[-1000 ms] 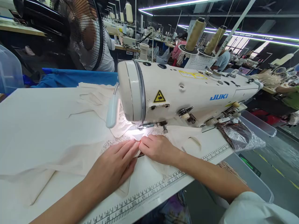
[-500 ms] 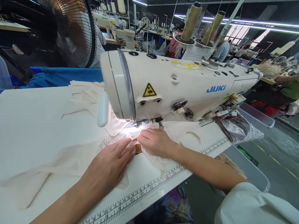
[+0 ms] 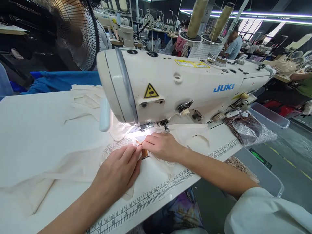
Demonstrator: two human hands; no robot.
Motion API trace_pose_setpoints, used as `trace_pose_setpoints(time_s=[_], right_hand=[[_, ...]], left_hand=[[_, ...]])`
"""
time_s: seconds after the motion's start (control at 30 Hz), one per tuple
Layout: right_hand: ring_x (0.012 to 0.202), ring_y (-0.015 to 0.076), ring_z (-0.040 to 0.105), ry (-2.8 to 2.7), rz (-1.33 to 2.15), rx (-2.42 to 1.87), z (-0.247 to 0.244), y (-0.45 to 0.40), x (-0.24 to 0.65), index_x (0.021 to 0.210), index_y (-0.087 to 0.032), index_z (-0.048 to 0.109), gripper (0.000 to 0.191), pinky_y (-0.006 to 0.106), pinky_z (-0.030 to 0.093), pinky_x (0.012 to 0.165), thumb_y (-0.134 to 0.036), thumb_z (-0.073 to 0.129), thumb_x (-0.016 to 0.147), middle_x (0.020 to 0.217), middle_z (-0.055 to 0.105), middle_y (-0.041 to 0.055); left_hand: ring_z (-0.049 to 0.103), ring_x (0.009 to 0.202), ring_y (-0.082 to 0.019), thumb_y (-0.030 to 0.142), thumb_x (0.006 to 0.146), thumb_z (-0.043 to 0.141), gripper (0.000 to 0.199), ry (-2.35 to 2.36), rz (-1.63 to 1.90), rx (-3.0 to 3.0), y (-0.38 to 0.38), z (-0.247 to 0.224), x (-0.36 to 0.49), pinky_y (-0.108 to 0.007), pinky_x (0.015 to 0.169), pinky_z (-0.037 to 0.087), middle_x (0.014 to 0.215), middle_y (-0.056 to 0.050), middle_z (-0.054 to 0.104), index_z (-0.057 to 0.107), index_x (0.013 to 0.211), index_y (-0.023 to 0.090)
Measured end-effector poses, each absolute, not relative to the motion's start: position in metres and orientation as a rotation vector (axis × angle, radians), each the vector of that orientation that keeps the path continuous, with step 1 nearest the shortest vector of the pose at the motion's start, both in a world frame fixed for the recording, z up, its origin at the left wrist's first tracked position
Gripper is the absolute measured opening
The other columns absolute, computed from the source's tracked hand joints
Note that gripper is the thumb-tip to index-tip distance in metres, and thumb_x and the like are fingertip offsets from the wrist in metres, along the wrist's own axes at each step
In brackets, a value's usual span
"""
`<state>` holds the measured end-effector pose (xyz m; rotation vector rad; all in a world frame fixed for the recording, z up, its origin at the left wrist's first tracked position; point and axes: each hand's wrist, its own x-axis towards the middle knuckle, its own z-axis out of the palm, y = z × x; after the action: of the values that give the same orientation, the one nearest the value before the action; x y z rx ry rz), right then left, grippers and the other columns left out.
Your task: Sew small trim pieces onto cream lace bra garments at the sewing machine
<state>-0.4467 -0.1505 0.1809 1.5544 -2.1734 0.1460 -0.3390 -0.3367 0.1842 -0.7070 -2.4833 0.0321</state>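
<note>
A white sewing machine stands over the table, its lamp lighting the needle area. Cream fabric with a lace edge lies in front of the needle and spreads left. My left hand rests on it, fingertips pinched together at the fabric edge. Touching those fingertips, my right hand pinches the same edge from the right. A small orange-brown piece shows between the hands. What exactly lies between the fingertips is partly hidden.
Folded cream pieces lie behind, left of the machine head. A ruler strip runs along the table's front edge. At the right are a plastic bag and clear bins. A fan stands at the back left; people sit farther off.
The fingertips of both hands have come together over the fabric edge. The camera view has shifted slightly, so the machine appears a little farther left.
</note>
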Motion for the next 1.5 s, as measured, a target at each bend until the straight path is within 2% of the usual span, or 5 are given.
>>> trace_pose_setpoints(time_s=[0.2,0.37,0.83,1.27,1.5], right_hand=[[0.070,0.0118,0.039,-2.098,0.190,1.526,0.1785,-0.1487,-0.4484,0.079,-0.019,0.055,0.023,0.027,0.023,0.055,-0.005,0.048,0.095,0.076,0.058,-0.0024],[0.073,0.0115,0.042,-2.123,0.182,1.537,0.1752,-0.1479,-0.4497,0.081,-0.019,0.056,0.020,0.028,0.025,0.057,-0.005,0.051,0.095,0.079,0.061,-0.0025],[0.073,0.0117,0.045,-2.122,0.197,1.534,0.1745,-0.1461,-0.4516,0.082,-0.020,0.057,0.019,0.029,0.024,0.057,-0.006,0.052,0.094,0.077,0.061,-0.0028],[0.075,0.0119,0.044,-2.174,0.209,1.576,0.1755,-0.1448,-0.4535,0.083,-0.019,0.058,0.019,0.028,0.024,0.057,-0.009,0.050,0.097,0.081,0.061,-0.0005],[0.076,0.0119,0.046,-2.229,0.168,1.578,0.1785,-0.1440,-0.4527,0.086,-0.019,0.060,0.018,0.028,0.024,0.056,-0.010,0.050,0.099,0.084,0.063,0.0001]], left_hand=[[0.062,0.090,-0.024,0.018,0.101,0.045,0.026,-2.472,0.037,-0.696,-0.3363,0.1827,-0.3383,-0.038,0.078,0.052,0.104,-0.012,0.066,0.058,0.118,0.005],[0.064,0.097,-0.025,0.017,0.100,0.044,0.031,-2.473,-0.020,-0.675,-0.3375,0.1812,-0.3360,-0.039,0.081,0.052,0.118,-0.014,0.067,0.056,0.126,0.006],[0.062,0.094,-0.026,0.017,0.098,0.046,0.030,-2.436,-0.027,-0.687,-0.3391,0.1781,-0.3353,-0.040,0.080,0.052,0.112,-0.015,0.067,0.058,0.122,0.004],[0.062,0.095,-0.027,0.017,0.098,0.046,0.035,-2.434,-0.026,-0.688,-0.3390,0.1772,-0.3363,-0.040,0.079,0.052,0.114,-0.015,0.068,0.054,0.130,0.004],[0.063,0.098,-0.026,0.018,0.098,0.046,0.030,-2.449,-0.056,-0.710,-0.3415,0.1782,-0.3370,-0.040,0.082,0.053,0.116,-0.014,0.067,0.056,0.125,0.010]])
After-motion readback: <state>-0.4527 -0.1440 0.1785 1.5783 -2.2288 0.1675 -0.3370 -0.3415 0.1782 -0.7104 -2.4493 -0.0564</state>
